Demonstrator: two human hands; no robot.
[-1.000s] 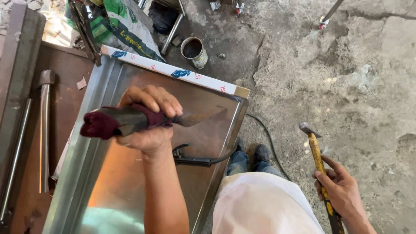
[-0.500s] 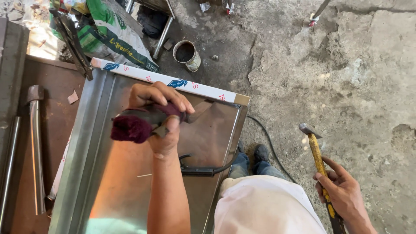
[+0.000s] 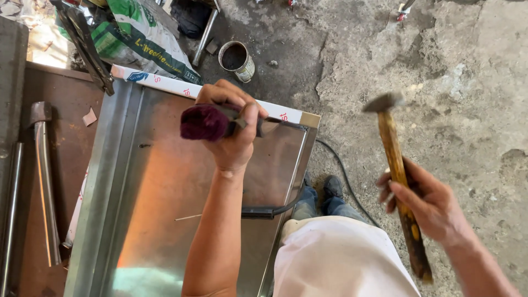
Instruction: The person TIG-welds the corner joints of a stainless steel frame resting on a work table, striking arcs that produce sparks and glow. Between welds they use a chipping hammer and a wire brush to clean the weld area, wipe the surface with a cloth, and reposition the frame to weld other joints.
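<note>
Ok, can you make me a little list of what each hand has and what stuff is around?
left hand: grips a dark tool with a maroon handle, tip near the sheet's corner
right hand: holds a wooden-handled hammer, head raised
under the left hand: shiny metal sheet
floor: cracked concrete, a tin can, a black cable

the tool's handle end [image 3: 204, 122] is deep maroon, its shaft dark grey. the hammer [image 3: 397, 170] has a yellowish-brown wooden handle (darker, stained toward the bottom) and a dull grey head. the metal sheet [image 3: 159, 192] is silvery with an orange glow, edged by a white strip [image 3: 165, 83] marked in red and blue. the sack [image 3: 146, 38] is green and white.
</note>
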